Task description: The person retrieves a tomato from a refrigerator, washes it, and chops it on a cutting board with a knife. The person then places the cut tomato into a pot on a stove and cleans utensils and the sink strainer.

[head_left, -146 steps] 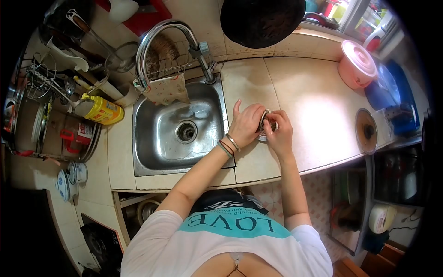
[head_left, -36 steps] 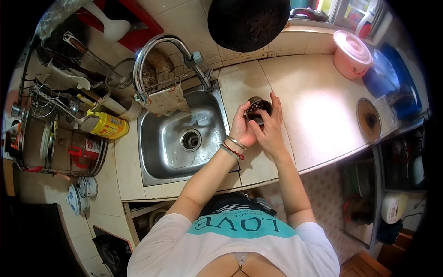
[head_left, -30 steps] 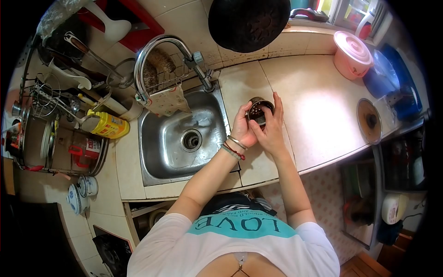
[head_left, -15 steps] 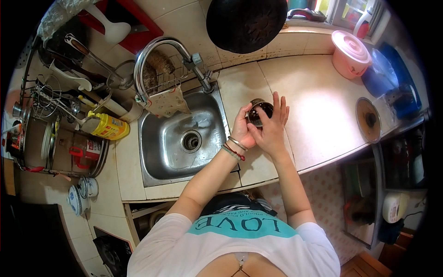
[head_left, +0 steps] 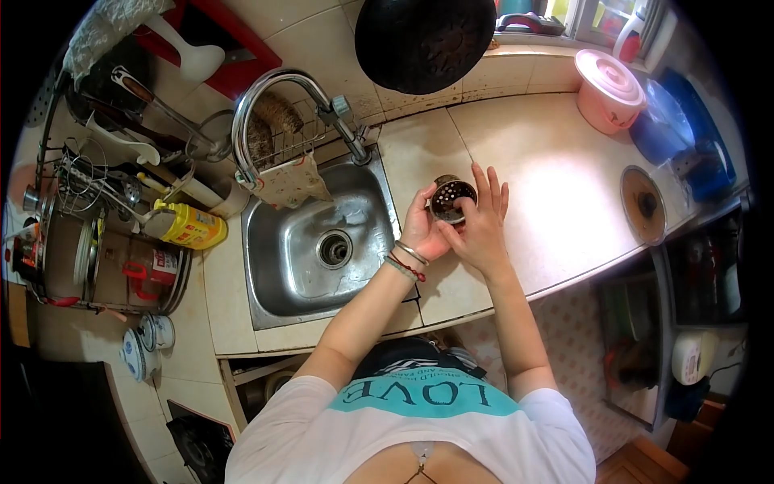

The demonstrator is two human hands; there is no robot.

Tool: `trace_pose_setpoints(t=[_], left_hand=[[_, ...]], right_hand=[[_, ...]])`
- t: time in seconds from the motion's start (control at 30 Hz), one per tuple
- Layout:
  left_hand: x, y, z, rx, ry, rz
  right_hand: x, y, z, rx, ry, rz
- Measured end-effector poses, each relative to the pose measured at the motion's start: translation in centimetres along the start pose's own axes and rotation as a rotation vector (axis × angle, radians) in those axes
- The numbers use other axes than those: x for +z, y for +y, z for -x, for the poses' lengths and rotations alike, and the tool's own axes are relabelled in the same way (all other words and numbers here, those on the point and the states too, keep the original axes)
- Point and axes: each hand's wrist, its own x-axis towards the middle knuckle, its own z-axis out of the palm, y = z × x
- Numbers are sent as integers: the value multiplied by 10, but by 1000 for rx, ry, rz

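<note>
A small round sink strainer with a dark inside and a perforated bottom is held above the counter, just right of the sink. My left hand wraps round its left side, with bracelets at the wrist. My right hand has a finger reaching into the strainer and the thumb near its lower rim. The other right fingers stretch out past the rim. The steel sink lies to the left, its drain uncovered. Part of the strainer's outer wall is hidden by my hands.
A chrome faucet arches over the sink, a cloth hanging behind. Utensils and a yellow bottle crowd the left. A wok hangs on the wall. A pink lidded bucket and a pot lid are at the right.
The strainer has tilted slightly, so its perforated bottom shows more clearly. My right finger has shifted lower inside it. The whole view has moved a little.
</note>
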Motion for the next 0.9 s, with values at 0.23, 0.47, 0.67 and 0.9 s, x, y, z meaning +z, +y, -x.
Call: trace_pose_setpoints(t=[0.23,0.47,0.67,0.9], left_hand=[[4,-3,-2,49,22,-75],[-3,0,-5,39,23,-86],[1,0,-5,35,7,-101],[-6,1,-7,53,-2,-130]], right_hand=[[15,-4,6,97,85,-49],[29,4,10,158,132,-334],[31,3,6,165,173,-326],[33,5,8,164,117,-351]])
